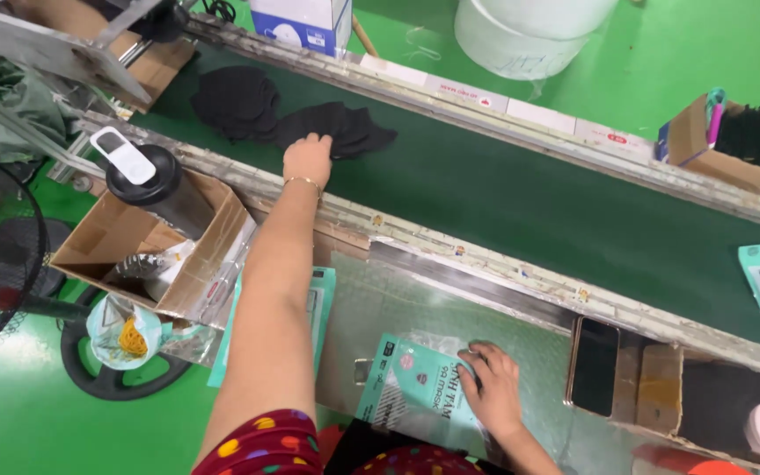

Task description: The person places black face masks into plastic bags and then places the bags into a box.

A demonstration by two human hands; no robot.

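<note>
From the head camera, your left hand (307,159) reaches far out over the dark green conveyor belt (521,211), fingers curled down onto a stack of black fabric face masks (345,130); whether it actually grips them I cannot tell. Your right hand (491,387) lies flat, fingers spread, pressing a teal plastic mask pouch (411,378) on the shiny metal worktable (415,303). A black smartphone (594,365) stands just beside.
</note>
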